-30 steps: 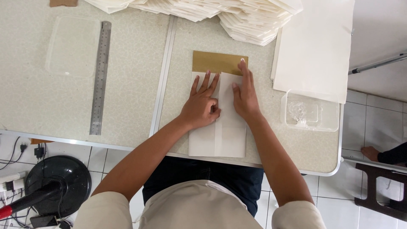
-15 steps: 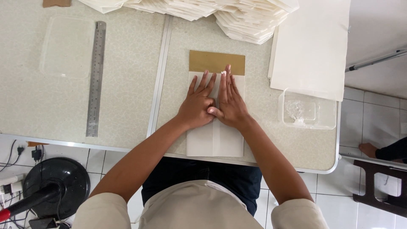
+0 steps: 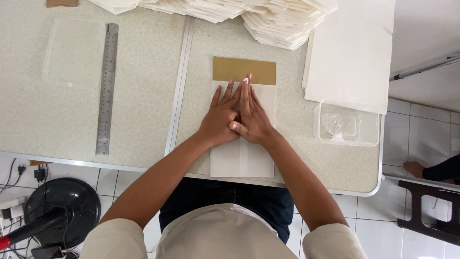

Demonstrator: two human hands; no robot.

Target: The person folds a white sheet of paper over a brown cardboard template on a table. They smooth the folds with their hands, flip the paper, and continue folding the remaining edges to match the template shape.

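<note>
A folded white paper sheet (image 3: 242, 160) lies on the table (image 3: 143, 96) over a brown cardboard strip (image 3: 244, 70) that shows at its far end. My left hand (image 3: 221, 116) presses flat on the sheet's left half with fingers spread. My right hand (image 3: 252, 115) lies flat beside it, touching it, with fingertips reaching the sheet's top edge near the cardboard. Neither hand grips anything.
A steel ruler (image 3: 106, 88) and a clear plastic lid (image 3: 74, 58) lie at the left. Stacks of folded white paper (image 3: 249, 14) fill the far edge. A pile of large white sheets (image 3: 352, 52) and a clear tray (image 3: 346, 123) sit at the right. A black fan (image 3: 57, 211) stands on the floor.
My right hand slid from the sheet's upper right toward the middle until it met my left hand. The left hand stayed pressed on the sheet.
</note>
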